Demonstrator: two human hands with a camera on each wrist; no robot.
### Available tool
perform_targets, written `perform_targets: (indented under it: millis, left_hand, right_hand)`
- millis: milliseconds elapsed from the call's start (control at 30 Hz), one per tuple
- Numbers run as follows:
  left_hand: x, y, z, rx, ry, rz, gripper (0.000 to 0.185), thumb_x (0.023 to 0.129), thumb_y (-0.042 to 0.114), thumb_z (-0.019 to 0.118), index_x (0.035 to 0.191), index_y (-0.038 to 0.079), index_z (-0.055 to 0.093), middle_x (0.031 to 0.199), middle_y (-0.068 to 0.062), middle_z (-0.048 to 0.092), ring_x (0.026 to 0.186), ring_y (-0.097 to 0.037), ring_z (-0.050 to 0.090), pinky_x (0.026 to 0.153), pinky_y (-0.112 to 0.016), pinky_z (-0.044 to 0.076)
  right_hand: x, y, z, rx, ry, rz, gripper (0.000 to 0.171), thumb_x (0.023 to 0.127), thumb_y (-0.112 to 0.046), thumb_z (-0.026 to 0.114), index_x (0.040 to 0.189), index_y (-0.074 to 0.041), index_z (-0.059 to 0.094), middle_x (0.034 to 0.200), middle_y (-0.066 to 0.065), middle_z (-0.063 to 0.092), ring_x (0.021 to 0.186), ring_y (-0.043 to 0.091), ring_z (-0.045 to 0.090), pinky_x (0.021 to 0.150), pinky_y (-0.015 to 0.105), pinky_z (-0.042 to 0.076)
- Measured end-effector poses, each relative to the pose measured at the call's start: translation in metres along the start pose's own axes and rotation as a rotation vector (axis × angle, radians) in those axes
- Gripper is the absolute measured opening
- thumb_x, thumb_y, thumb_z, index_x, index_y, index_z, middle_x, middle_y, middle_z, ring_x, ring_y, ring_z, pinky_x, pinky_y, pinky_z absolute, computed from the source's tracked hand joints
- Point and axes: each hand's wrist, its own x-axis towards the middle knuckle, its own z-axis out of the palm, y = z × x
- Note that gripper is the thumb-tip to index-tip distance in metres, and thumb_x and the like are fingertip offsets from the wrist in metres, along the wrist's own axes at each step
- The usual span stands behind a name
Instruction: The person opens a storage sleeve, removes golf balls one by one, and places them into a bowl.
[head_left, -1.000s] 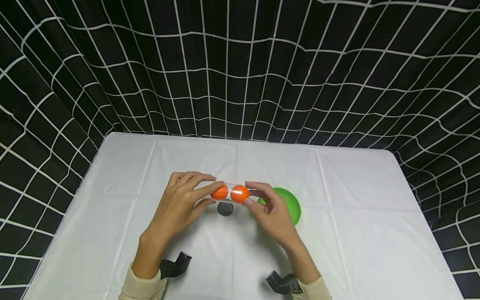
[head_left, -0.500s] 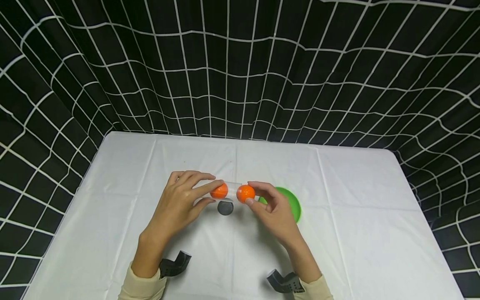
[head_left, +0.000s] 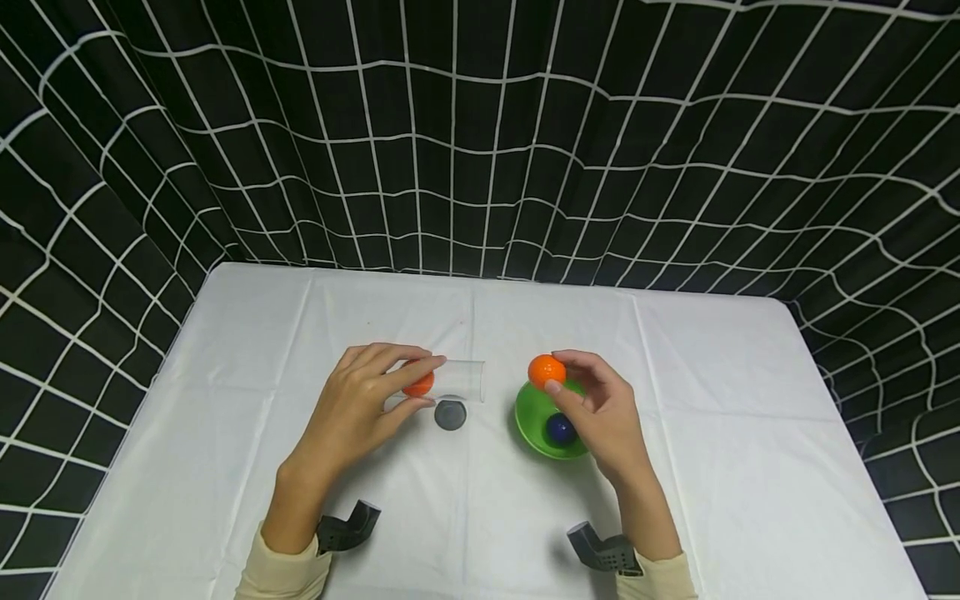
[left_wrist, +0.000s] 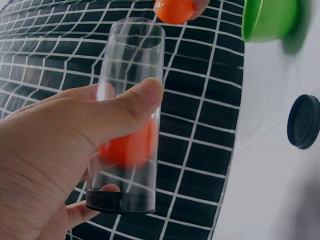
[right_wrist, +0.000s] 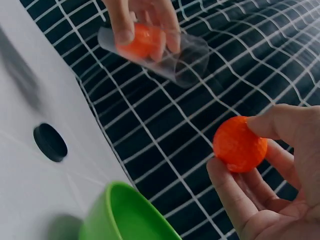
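My left hand (head_left: 363, 400) grips a clear plastic tube (left_wrist: 135, 65) around its side, above the table. The tube lies sideways in the head view, its uncapped end facing right and a black cap (left_wrist: 120, 201) on its other end. One orange ball (left_wrist: 127, 145) is inside, partly behind the fingers. My right hand (head_left: 603, 408) pinches a second orange ball (right_wrist: 240, 144) between thumb and fingers. It holds this ball over the far rim of a green bowl (head_left: 534, 421). Inside the bowl lies a dark blue ball (head_left: 561, 428), partly covered by the right hand.
A loose black cap (head_left: 450, 414) lies on the white-covered table (head_left: 420, 517) between the hands, just below the tube in the head view. Black curtain with a white grid (head_left: 480, 167) surrounds the back and sides. Each wrist wears a dark camera mount (head_left: 348, 527).
My right hand has drawn one orange ball out of the tube's end and carried it right, over the bowl. The other ball has slid left inside the tube, which the left hand still grips.
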Motion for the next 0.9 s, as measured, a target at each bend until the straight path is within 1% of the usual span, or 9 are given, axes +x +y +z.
perform_targets:
  millis: [67,233,333,433,600,700,900]
  left_hand:
    - [0.0,0.0,0.0,-0.008,0.001,-0.002,0.049,0.086,0.028,0.089,0.133,0.024,0.075,0.125,0.002,0.076,0.116,-0.02,0.07,0.107,-0.044,0.05]
    - [-0.001,0.0,0.0,-0.027,0.006,-0.018,0.051,0.085,0.028,0.089,0.133,0.025,0.075,0.126,0.003,0.076,0.118,-0.019,0.07,0.107,-0.044,0.051]
    - [-0.002,0.0,-0.001,-0.032,0.008,-0.024,0.051,0.085,0.029,0.089,0.133,0.025,0.075,0.127,0.004,0.076,0.118,-0.019,0.07,0.107,-0.044,0.051]
    - [-0.001,0.0,-0.002,-0.032,0.01,-0.021,0.051,0.085,0.029,0.089,0.133,0.025,0.075,0.126,0.004,0.076,0.117,-0.019,0.07,0.106,-0.044,0.052]
    - [-0.001,-0.001,-0.001,-0.039,0.008,-0.02,0.051,0.085,0.029,0.089,0.133,0.025,0.075,0.126,0.003,0.076,0.115,-0.019,0.07,0.106,-0.043,0.052]
    - [-0.001,-0.001,-0.001,-0.04,0.002,-0.025,0.051,0.084,0.029,0.089,0.133,0.025,0.075,0.126,0.003,0.076,0.114,-0.019,0.07,0.105,-0.043,0.052]
    - [-0.001,0.0,0.0,-0.035,-0.01,-0.03,0.051,0.085,0.028,0.089,0.134,0.025,0.074,0.126,0.003,0.076,0.113,-0.019,0.071,0.109,-0.043,0.051]
  right_hand:
    - [0.0,-0.001,-0.004,-0.012,-0.007,0.013,0.037,0.096,0.006,0.069,0.132,0.008,0.06,0.122,-0.006,0.07,0.107,0.006,0.07,0.089,0.017,0.061]
    - [-0.001,-0.003,-0.012,-0.051,-0.039,0.055,0.036,0.097,0.002,0.07,0.132,0.004,0.062,0.123,-0.004,0.07,0.104,0.007,0.072,0.089,0.017,0.06]
    - [-0.002,-0.004,-0.014,-0.068,-0.057,0.059,0.036,0.097,0.003,0.069,0.132,0.003,0.062,0.125,-0.002,0.069,0.098,0.008,0.076,0.089,0.018,0.061]
    - [-0.002,-0.003,-0.016,-0.085,-0.071,0.052,0.036,0.097,0.004,0.069,0.132,0.002,0.062,0.127,0.003,0.066,0.095,0.011,0.078,0.09,0.019,0.061]
    - [-0.002,-0.002,-0.016,-0.161,-0.066,0.008,0.034,0.095,0.001,0.075,0.128,0.0,0.067,0.131,0.015,0.062,0.11,0.009,0.072,0.093,0.019,0.061]
    - [-0.002,-0.001,-0.017,-0.224,-0.052,-0.034,0.033,0.093,0.0,0.078,0.124,-0.002,0.07,0.129,0.018,0.062,0.115,0.008,0.067,0.094,0.019,0.06]
    - [-0.004,0.0,-0.019,-0.367,-0.044,-0.103,0.033,0.09,0.002,0.081,0.121,-0.007,0.073,0.123,0.009,0.067,0.111,0.003,0.065,0.093,0.016,0.06]
